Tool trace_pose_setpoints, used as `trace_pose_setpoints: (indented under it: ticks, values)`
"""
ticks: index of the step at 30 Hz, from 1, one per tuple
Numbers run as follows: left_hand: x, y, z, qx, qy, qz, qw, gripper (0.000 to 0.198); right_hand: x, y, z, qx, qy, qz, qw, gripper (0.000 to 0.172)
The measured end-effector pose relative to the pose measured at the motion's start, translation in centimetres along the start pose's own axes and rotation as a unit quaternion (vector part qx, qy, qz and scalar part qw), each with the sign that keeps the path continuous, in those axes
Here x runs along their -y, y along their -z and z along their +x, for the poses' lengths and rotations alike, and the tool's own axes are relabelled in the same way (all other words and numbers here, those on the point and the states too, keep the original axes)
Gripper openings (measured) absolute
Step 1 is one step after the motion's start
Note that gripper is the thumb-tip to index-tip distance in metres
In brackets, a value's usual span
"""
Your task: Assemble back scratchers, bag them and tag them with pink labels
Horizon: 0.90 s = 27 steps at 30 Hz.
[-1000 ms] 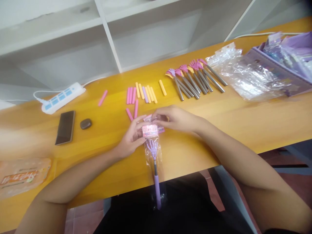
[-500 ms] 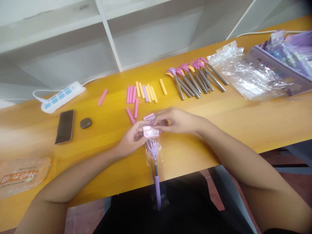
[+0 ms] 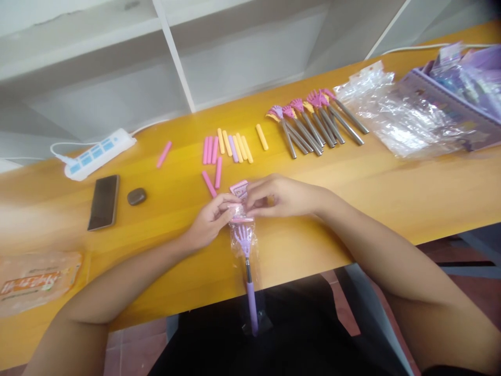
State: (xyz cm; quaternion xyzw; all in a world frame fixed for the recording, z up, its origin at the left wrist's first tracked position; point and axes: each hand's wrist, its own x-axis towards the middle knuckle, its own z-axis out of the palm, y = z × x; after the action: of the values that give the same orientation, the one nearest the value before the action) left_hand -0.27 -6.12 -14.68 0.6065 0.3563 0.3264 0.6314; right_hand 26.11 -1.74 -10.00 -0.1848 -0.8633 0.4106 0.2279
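A purple back scratcher (image 3: 251, 305) with a hand-shaped head and purple handle lies inside a clear plastic bag (image 3: 235, 250). Its handle end reaches past the table edge over my lap. At the bag's top, my left hand (image 3: 207, 222) pinches the left side of the bag. From the right, my right hand (image 3: 279, 196) grips the same top part with bent fingers. A pink printed card (image 3: 238, 189) shows just above the fingertips. My fingers partly cover the bag's upper end.
Pink, yellow and purple tubes (image 3: 211, 150) lie beyond my hands. Back scratchers with bare metal rods (image 3: 317, 125) are piled farther right, beside clear bags (image 3: 410, 125) and a purple box (image 3: 438, 115). At left are a power strip (image 3: 99, 154), phone (image 3: 104, 202) and dark rounded object (image 3: 136, 196).
The shiny top of the bag, flat before, is now bent or folded under my fingers, and more of the pink card shows. Both hands stay in nearly the same place.
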Motion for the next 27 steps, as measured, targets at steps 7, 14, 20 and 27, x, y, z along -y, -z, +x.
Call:
trace_pose_setpoints:
  ticks: [7,14,20,27]
  values:
    - [0.4,-0.3,-0.2,0.011,0.01,-0.036,0.999,0.03,-0.2,-0.7,0.2,-0.037,-0.096,-0.078,0.992,0.042]
    - [0.3,-0.2,-0.1,-0.001,0.01,0.013,1.0,0.029,-0.5,-1.9,0.5,0.003,-0.063,-0.031,0.998,0.036]
    - [0.2,-0.2,-0.2,0.003,0.028,0.014,1.0,0.028,-0.6,-2.1,0.6,0.034,-0.045,0.018,0.998,0.021]
    - [0.4,-0.1,-0.2,0.007,0.029,0.014,0.999,0.028,-0.2,-2.0,0.6,0.055,-0.068,0.02,0.996,0.015]
